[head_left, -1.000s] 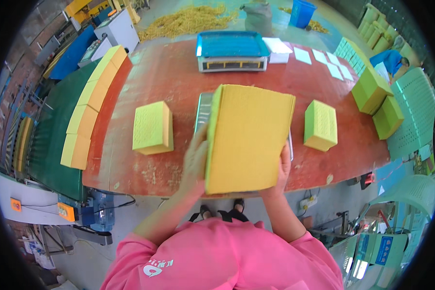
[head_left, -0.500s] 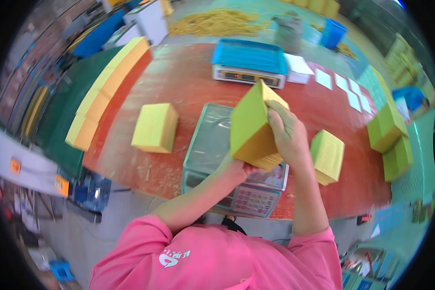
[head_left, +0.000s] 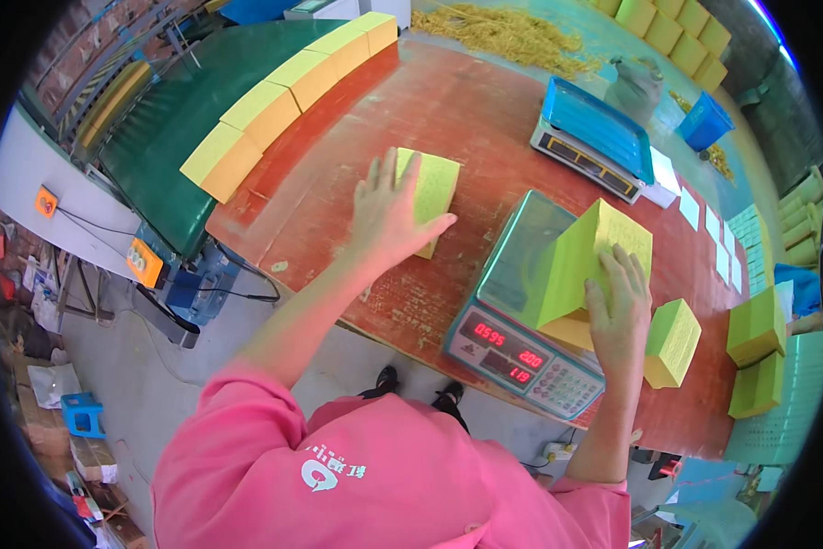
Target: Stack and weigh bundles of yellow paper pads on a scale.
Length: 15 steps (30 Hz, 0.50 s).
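My left hand [head_left: 389, 215] is open, fingers spread, at the left side of a yellow paper block [head_left: 437, 188] on the red table; whether it touches the block I cannot tell. A larger yellow paper block [head_left: 567, 274] stands on the pan of a teal digital scale [head_left: 508, 247], whose red display is lit. Against this block's right side lies my right hand [head_left: 620, 306], fingers stretched out and not wrapped round it. Just right of that hand sits another yellow block [head_left: 674, 343].
Yellow blocks [head_left: 263, 112] line the green conveyor [head_left: 247, 57] at left. Farther back is a second scale with a blue tray [head_left: 599, 123]. White sheets [head_left: 689, 209] and two stacked yellow blocks [head_left: 755, 352] lie at right. The red table's [head_left: 338, 197] near edge runs before me.
The large block has come down onto the scale pan, and the display now reads clearly lit. My left hand has let go of it and moved left to the smaller block. The view has shifted.
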### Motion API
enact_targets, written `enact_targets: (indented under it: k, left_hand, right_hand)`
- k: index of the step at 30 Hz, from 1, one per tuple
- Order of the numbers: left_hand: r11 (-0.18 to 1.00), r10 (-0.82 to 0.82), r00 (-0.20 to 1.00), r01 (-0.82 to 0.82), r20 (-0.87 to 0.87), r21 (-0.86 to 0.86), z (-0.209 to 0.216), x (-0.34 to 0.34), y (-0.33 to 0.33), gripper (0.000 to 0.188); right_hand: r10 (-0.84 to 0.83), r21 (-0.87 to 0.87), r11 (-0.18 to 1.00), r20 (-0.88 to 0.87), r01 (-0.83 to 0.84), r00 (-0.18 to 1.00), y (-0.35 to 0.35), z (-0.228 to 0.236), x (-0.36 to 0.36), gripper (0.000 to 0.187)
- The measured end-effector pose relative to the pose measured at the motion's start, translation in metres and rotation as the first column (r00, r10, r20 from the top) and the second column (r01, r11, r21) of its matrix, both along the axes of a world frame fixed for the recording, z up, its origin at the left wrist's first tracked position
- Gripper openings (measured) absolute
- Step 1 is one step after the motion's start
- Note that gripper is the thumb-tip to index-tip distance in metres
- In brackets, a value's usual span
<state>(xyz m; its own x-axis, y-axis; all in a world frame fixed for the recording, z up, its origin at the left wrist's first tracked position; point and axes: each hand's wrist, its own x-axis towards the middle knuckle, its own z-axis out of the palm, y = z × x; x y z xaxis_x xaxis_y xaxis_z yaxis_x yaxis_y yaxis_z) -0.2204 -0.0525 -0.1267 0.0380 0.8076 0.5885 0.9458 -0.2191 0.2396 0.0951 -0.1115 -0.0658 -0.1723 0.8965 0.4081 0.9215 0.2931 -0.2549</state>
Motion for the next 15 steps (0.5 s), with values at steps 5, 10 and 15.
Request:
enact_targets:
  k: [5, 10, 15]
  left_hand:
    - [0.845, 0.079, 0.984, -0.151, -0.160, -0.512, -0.043, -0.003, 0.027, 0.099]
    - [0.806, -0.428, 0.874, 0.255, -0.228, -0.534, -0.038, -0.074, 0.017, 0.097]
    - [0.592, -0.796, 0.507, 0.540, -0.330, -0.598, 0.013, -0.131, -0.023, 0.077]
  right_hand:
    - [0.088, 0.110, 0.991, -0.151, -0.072, 0.985, -0.012, 0.015, -0.057, 0.039]
    - [0.308, -0.008, 0.945, -0.316, -0.327, 0.898, -0.009, 0.004, -0.124, 0.041]
    - [0.331, -0.164, 0.886, -0.430, -0.433, 0.840, 0.022, -0.028, -0.177, 0.045]
